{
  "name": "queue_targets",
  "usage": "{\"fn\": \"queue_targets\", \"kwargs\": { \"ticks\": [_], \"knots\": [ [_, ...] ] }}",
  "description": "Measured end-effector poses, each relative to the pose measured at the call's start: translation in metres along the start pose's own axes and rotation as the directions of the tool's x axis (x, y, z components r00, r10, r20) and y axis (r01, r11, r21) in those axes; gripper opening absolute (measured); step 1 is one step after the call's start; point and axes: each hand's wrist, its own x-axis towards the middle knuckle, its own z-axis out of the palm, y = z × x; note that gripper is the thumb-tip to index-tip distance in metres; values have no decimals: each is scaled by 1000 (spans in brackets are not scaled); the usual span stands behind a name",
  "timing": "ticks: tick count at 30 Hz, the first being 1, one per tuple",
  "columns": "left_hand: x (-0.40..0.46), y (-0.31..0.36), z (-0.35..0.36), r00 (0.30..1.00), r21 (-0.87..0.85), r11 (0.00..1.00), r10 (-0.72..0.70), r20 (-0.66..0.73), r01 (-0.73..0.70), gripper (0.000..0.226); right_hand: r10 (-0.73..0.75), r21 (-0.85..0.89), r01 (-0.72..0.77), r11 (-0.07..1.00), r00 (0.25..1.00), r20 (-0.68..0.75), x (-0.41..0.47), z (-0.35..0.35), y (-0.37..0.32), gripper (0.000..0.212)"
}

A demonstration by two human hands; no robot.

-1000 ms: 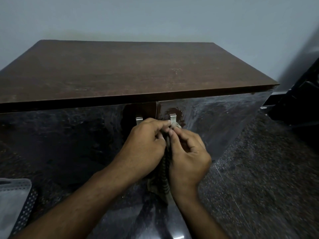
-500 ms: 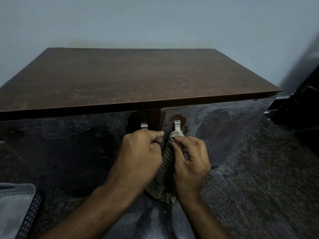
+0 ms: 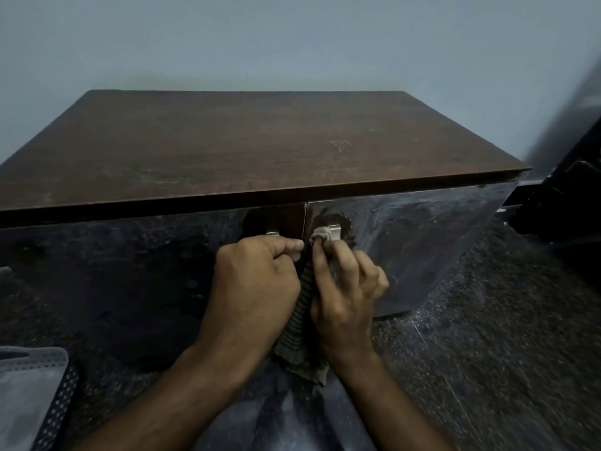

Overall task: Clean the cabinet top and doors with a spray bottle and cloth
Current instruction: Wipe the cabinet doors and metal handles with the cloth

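A low cabinet with a brown wooden top (image 3: 247,148) and two glossy dark doors fills the view. Each door has a small metal handle near the centre seam: the left handle (image 3: 272,232) and the right handle (image 3: 335,232). A striped grey-brown cloth (image 3: 300,327) hangs between my hands. My right hand (image 3: 344,294) pinches a bunched end of it against the right handle. My left hand (image 3: 257,288) is curled at the seam just below the left handle; I cannot see whether it grips the cloth. No spray bottle is in view.
The right door (image 3: 422,242) shows streaky smears. A grey perforated item (image 3: 29,392) sits at the lower left. Dark furniture (image 3: 566,203) stands close to the cabinet's right side. Speckled dark floor (image 3: 487,353) lies to the right, a plain wall behind.
The cabinet sits lower in the picture than a second ago. My hands stay at the handles; the bunched cloth end has shifted slightly on the right handle.
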Motion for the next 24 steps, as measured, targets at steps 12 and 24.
{"fn": "queue_targets", "kwargs": {
  "ticks": [12,24],
  "knots": [
    [2,-7,-1,997,3,998,61,-51,-61,37,-71,282,128,951,976,-204,51,-8,4,17],
    [0,-5,3,995,5,995,95,11,-95,40,-59,160,94,983,976,-212,61,-21,4,26]
  ]
}}
